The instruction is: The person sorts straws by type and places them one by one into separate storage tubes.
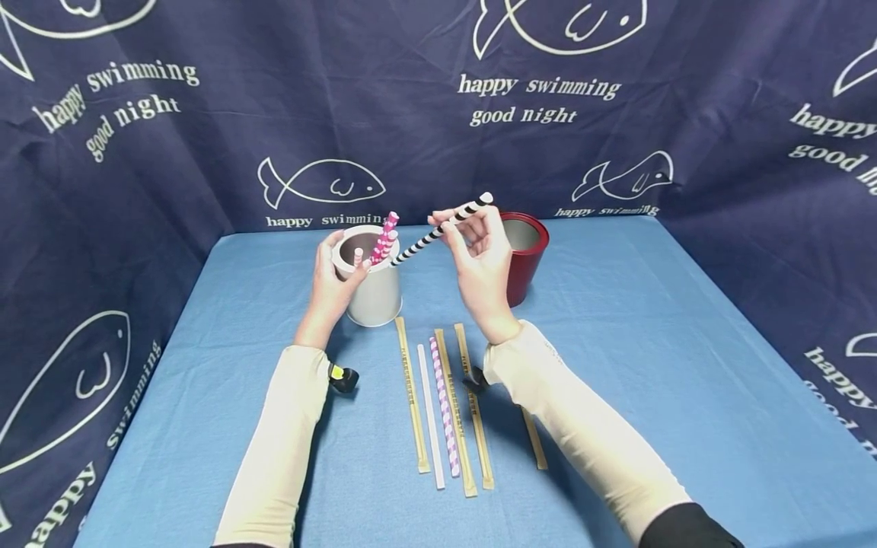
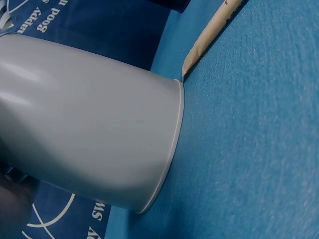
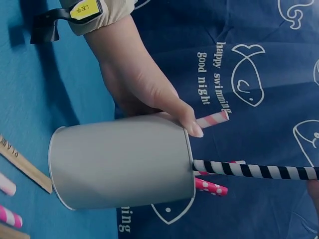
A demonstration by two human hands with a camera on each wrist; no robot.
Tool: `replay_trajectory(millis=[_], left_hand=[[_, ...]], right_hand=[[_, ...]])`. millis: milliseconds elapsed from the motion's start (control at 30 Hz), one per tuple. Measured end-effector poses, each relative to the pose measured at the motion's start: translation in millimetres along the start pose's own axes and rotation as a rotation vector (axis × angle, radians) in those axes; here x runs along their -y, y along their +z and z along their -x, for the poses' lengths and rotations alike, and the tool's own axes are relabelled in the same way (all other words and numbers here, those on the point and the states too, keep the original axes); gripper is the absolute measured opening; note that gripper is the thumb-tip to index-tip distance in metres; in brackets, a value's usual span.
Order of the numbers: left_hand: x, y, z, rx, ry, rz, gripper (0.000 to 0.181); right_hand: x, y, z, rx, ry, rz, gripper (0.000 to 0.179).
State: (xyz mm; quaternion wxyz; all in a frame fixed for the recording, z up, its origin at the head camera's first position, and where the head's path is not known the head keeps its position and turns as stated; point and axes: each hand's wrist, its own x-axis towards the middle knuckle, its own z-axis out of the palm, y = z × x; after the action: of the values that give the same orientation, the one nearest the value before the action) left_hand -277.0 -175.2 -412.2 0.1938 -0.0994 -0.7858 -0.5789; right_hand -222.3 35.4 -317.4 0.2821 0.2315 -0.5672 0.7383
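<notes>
At the back left stands a white can (image 1: 377, 293), and my left hand (image 1: 333, 283) grips its rim from the left side. Its smooth grey-white wall (image 2: 94, 114) fills much of the left wrist view. My right hand (image 1: 481, 262) pinches a black-and-white striped paper straw (image 1: 419, 244), slanting down to the left. In the right wrist view the straw's lower end (image 3: 214, 167) is right at the can's rim. Inside the can lean a dotted pink straw (image 3: 212, 186) and a light pink striped straw (image 3: 213, 118). A further pink straw beside them is partly covered.
A red can (image 1: 524, 278) stands behind my right hand, partly hidden by it. In front of the cans lie several paper-wrapped straws (image 1: 411, 403), a pale pink straw (image 1: 431, 418) and a purple-and-white straw (image 1: 444, 407). One wrapped straw (image 1: 534, 441) is partly under my right sleeve.
</notes>
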Motion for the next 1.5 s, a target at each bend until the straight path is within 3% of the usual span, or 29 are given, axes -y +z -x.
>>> replay_trajectory(millis=[267, 500, 733, 1267, 1500], left_hand=[[0.3, 0.3, 0.0, 0.007, 0.000, -0.008, 0.074], [-0.2, -1.4, -2.6, 0.009, 0.007, 0.000, 0.074], [-1.4, -2.3, -3.6, 0.016, -0.005, -0.012, 0.074], [1.5, -2.1, -3.1, 0.023, -0.007, 0.008, 0.075], [3.2, -1.4, -3.4, 0.010, 0.001, 0.006, 0.076]], right_hand=[[-12.9, 8.8, -0.8, -0.035, -0.021, 0.048, 0.017], [-22.3, 15.0, -1.9, -0.001, -0.043, 0.134, 0.019], [-36.3, 22.0, -1.2, 0.045, -0.122, 0.261, 0.021], [-65.8, 37.0, 3.6, 0.061, 0.043, 0.443, 0.019], [-76.7, 38.9, 5.8, 0.074, 0.062, 0.497, 0.020]])
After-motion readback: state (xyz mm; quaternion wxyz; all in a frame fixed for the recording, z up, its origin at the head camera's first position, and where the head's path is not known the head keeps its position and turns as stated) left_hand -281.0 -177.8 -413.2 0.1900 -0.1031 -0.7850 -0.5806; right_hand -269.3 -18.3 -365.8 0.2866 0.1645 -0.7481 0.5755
